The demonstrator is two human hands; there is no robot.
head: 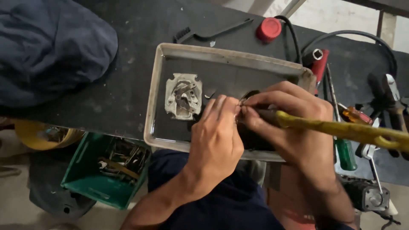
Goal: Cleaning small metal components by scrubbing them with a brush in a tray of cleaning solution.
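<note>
A metal tray [158,85] lies on the dark bench [119,89], its near edge over the bench's front edge. Inside, toward the tray's left end, sits a grey metal casting [183,95]. At its right end both hands meet over a small dark part, mostly hidden. The left hand [216,136] pinches something tiny. The right hand [294,123] grips a yellow-handled tool [341,130]. Below the bench, a green crate [100,170] holds metal parts.

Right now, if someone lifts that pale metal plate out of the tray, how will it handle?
The metal plate looks like a rigid casting, so probably stiff and heavy for its size. It lies flat in the tray, so unlikely to roll. The tray floor looks wet and dark, possibly oily; expect a slippery grip.
</note>
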